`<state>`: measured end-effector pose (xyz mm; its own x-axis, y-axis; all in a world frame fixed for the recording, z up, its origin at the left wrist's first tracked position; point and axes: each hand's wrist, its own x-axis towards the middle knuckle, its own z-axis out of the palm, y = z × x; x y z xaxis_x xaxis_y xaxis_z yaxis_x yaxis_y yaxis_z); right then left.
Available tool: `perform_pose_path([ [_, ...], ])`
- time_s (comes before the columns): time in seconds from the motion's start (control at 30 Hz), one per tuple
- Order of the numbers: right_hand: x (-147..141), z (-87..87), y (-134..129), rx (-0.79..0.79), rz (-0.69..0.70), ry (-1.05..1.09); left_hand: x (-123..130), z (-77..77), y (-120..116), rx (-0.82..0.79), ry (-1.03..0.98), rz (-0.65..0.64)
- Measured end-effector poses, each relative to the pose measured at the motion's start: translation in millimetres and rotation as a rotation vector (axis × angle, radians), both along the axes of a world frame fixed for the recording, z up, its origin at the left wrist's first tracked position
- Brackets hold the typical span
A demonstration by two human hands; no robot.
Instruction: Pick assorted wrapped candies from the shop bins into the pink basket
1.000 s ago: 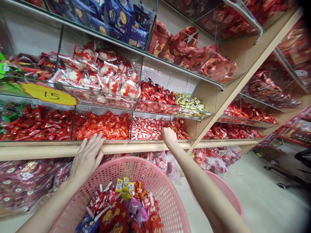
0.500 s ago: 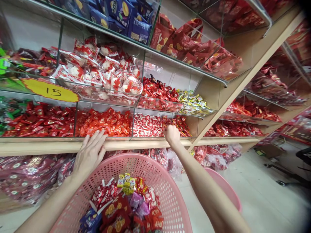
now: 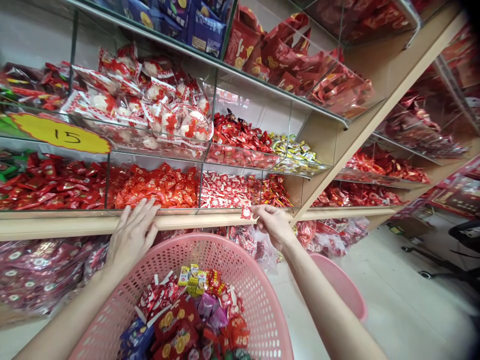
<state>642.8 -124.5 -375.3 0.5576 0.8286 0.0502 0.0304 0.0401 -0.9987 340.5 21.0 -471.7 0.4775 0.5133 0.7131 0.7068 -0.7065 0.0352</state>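
Note:
A small red-and-white wrapped candy (image 3: 246, 212) is pinched in the fingertips of my right hand (image 3: 273, 222), in front of the wooden shelf edge. My left hand (image 3: 134, 229) rests with fingers spread on that edge (image 3: 180, 221), below the orange-red candies (image 3: 157, 186), and holds nothing. Behind the pinched candy is the bin of red-and-white candies (image 3: 224, 190). Below and between my arms stands a pink perforated basket (image 3: 262, 295) with red, purple, yellow and blue packets (image 3: 176, 320) inside.
Glass-fronted shelves hold candy bins above, with a yellow "15" tag (image 3: 62, 133) at the left. Bagged goods (image 3: 41, 275) lie beneath the shelf. A second pink basket (image 3: 339, 285) is on the floor at the right, and wheeled legs (image 3: 427, 260) stand beyond it.
My right hand has drawn back from the small candy bins to the shelf edge, and a red-and-white candy now shows in its fingers. The view has shifted slightly.

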Motion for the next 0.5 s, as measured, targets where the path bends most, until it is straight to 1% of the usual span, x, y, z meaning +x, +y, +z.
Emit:
perform_pose_path([
  [0.07, -4, -7.1, -8, -0.051, 0.053, -0.02, 0, 1.3, -1, -0.006, 0.005, 0.004],
  [0.13, -8, -19.8, -17, -0.137, 0.133, -0.113, 1, 2.9, -3, -0.01, 0.007, 0.004],
  [0.27, -16, -57.0, -33, -0.293, 0.342, -0.407, 4, 6.0, -6, -0.019, -0.003, 0.006],
  [0.37, -20, -83.0, -44, -0.417, 0.432, -0.576, 4, 7.6, -8, -0.017, -0.016, 0.003],
  [0.43, -23, -93.8, -50, -0.508, 0.463, -0.65, 4, 8.2, -8, -0.017, -0.021, 0.002],
  [0.5, -25, -98.6, -54, -0.614, 0.5, -0.703, 4, 8.3, -9, -0.02, -0.022, 0.004],
])
